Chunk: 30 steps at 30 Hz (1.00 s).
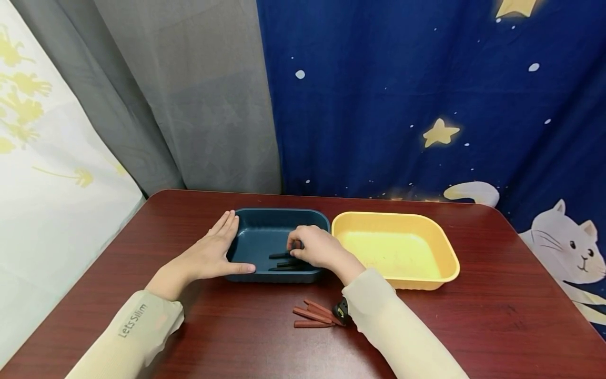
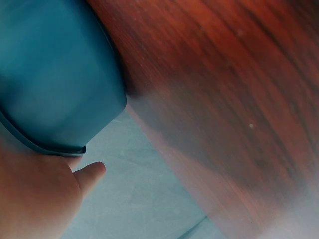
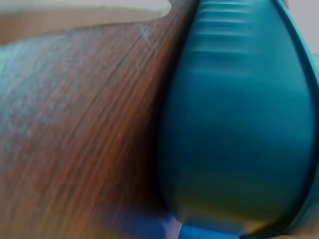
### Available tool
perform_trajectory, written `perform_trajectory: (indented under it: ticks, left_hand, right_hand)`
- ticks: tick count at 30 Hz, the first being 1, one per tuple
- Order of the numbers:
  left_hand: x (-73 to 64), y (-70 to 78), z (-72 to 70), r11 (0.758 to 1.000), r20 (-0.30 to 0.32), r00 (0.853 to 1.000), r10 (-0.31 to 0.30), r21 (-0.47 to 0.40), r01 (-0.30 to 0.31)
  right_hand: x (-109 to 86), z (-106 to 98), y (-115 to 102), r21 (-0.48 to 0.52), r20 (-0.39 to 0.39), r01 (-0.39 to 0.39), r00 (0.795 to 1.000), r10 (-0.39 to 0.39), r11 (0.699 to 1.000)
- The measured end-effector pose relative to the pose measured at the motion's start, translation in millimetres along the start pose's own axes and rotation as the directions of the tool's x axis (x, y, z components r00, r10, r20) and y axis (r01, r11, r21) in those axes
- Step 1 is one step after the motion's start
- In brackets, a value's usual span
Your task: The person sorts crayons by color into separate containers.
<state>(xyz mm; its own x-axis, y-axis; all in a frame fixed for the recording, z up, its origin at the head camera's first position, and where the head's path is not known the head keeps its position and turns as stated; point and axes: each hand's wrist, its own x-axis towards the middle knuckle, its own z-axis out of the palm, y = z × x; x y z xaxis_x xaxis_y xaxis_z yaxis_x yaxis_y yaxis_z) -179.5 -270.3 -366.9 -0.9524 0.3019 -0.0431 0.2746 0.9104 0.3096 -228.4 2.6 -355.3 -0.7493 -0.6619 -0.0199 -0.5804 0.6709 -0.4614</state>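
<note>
My left hand [image 1: 210, 255] rests spread against the left end of a dark blue plastic tray [image 1: 281, 212]. Its straight fingers lie along the left rim and the thumb reaches over the front corner. Inside the tray, my right hand [image 1: 317, 247] is curled, pinching a black stick [image 1: 279, 256] between thumb and fingers. Other black sticks [image 1: 286, 265] lie just below it at the tray's front side, partly hidden by the hand. In the right wrist view the tray's outer wall [image 3: 234, 124] fills much of the picture, and the fingers do not show.
A yellow tray [image 1: 397, 247] stands right beside the blue one, near the right forearm. Several reddish-brown sticks [image 1: 312, 316] lie in a loose pile on the dark red wooden table [image 1: 227, 331], close to the right wrist's black device [image 1: 340, 311]. Curtains [image 1: 360, 105] hang behind the table.
</note>
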Motion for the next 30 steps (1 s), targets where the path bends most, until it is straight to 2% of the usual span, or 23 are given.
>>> perform_trajectory:
  ticks: [5,9,14,20,30]
  left_hand:
    - [-0.6,2.1,0.8,1.0,0.005,1.0,0.0,-0.005,0.0]
    - [-1.0,3.4,1.0,1.0,0.009,1.0,-0.001,-0.01,0.001]
    - [-0.9,2.6,2.5,1.0,0.009,1.0,0.004,-0.01,-0.003]
    - [-1.5,1.6,3.8,1.0,0.011,1.0,0.005,-0.018,-0.005]
    - [-0.4,0.0,0.0,1.0,0.012,1.0,0.003,-0.006,-0.003]
  right_hand:
    - [-5.0,0,2,0.028,-0.008,0.024,1.0,-0.024,0.999]
    - [-11.5,-1,7,0.048,-0.044,0.066,0.997,-0.064,0.997]
    - [-25.4,-8,11,0.061,-0.097,0.102,0.991,-0.096,0.993]
    - [-45.2,-20,16,0.125,-0.137,0.148,0.982,-0.13,0.981]
    - [-75.0,-32,27,0.125,-0.211,0.128,0.972,-0.1,0.984]
